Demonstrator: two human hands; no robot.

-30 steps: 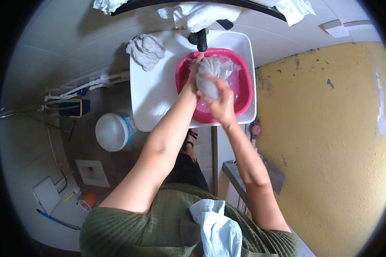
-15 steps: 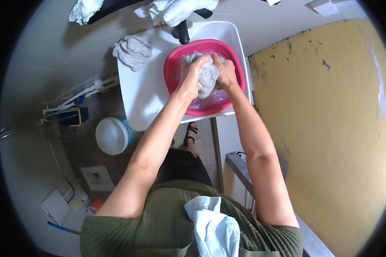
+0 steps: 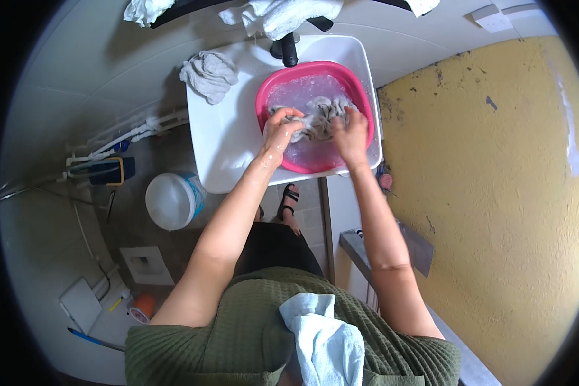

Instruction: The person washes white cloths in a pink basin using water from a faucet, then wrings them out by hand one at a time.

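A wet grey cloth [image 3: 320, 123] lies stretched sideways in cloudy, sudsy water inside a pink basin [image 3: 267, 80]. My left hand [image 3: 280, 134] has its fingers curled round the cloth's left end, and wet patches shine on the wrist. At the other end my right hand [image 3: 352, 137] grips the bunched fabric, its fingertips partly hidden in the folds. The basin stands in the right part of a white sink [image 3: 212, 148], below a black tap [image 3: 289, 51]. A second grey cloth [image 3: 211, 76] is heaped on the sink's far left corner.
White towels [image 3: 289, 18] hang above the tap. A white bucket [image 3: 170, 201] stands on the floor left of the sink, with white pipes [image 3: 135, 134] along the wall behind. To the right is a yellow wall [image 3: 482, 193]. A pale blue cloth [image 3: 328, 347] hangs at my chest.
My hands have moved apart and lower into the basin. The cloth, balled up between them before, is now spread lengthwise in the water. The view has shifted slightly.
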